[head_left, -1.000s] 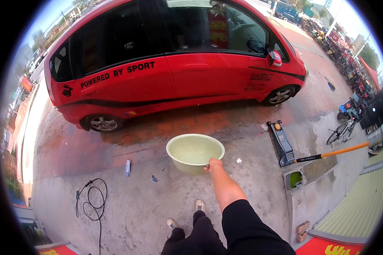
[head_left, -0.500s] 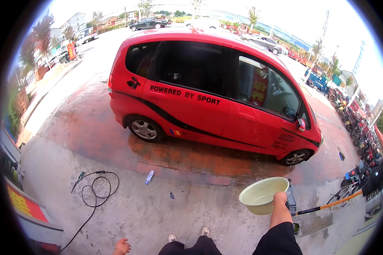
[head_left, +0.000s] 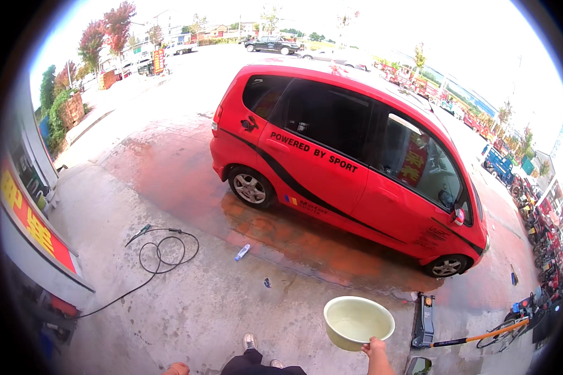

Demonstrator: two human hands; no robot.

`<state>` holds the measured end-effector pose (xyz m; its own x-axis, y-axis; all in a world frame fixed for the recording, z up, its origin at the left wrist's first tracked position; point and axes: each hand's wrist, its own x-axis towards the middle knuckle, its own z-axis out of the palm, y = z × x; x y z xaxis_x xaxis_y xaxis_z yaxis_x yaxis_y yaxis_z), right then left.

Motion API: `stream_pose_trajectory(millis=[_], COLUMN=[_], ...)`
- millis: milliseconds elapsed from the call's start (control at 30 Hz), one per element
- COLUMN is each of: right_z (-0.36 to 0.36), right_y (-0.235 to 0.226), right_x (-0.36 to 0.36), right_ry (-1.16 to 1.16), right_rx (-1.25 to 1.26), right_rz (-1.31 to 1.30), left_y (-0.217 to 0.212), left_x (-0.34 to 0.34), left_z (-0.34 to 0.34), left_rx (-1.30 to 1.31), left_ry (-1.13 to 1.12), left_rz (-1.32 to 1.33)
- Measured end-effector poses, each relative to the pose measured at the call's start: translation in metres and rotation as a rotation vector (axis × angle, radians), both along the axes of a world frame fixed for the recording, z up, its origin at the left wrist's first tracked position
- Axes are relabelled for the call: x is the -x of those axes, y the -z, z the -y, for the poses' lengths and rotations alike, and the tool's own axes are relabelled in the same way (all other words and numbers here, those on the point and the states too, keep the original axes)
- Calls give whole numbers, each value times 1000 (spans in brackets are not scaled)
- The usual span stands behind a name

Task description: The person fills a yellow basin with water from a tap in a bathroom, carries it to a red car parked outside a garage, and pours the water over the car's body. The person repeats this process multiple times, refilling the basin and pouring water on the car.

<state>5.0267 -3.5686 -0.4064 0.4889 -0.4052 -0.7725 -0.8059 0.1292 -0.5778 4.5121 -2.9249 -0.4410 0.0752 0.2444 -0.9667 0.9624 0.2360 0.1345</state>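
A pale yellow-green plastic basin [head_left: 340, 338] is held by its near rim in my right hand [head_left: 374, 347], mouth up and tilted a little. Its inside looks to hold no more than a thin layer, if anything. At the lower edge my left hand [head_left: 178, 369] hangs low, partly cut off, with loose fingers and nothing visible in them. Beyond the basin stands a red hatchback car [head_left: 331, 187], its side with a black stripe turned toward me. The ground around the car's wheels is wet.
A dark hose [head_left: 162, 271] lies coiled at left, near a small white-and-blue bottle [head_left: 242, 252]. To the basin's right is a floor jack [head_left: 425, 320] with an orange handle [head_left: 498, 330]. Motorcycles [head_left: 538, 231] line the right side; a shop front [head_left: 40, 234] borders the left.
My right hand and the basin have come back toward me and slightly left. My left hand has sunk lower in view. The view has turned, so the car appears farther right.
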Motion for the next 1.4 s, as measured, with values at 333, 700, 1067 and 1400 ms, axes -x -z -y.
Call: stream_pose_trajectory(millis=[333,700,1067,1400], right_z=[-171,-323,-644,-867], right_y=[-45,-93,-92,-190], right_x=[-36,38,301,645], right_ry=[-262,-548,-1112,-2007], right_rx=[-132,151,-131,-453], right_rz=[169,197,25,-199], left_y=[-95,-25,3,-164], left_x=[-17,301,474,437], left_z=[76,172,237,166], left_rx=[-442,-271,-7,-494], left_ry=[88,-850,-1267,-1178], left_rz=[331,88,-120,90])
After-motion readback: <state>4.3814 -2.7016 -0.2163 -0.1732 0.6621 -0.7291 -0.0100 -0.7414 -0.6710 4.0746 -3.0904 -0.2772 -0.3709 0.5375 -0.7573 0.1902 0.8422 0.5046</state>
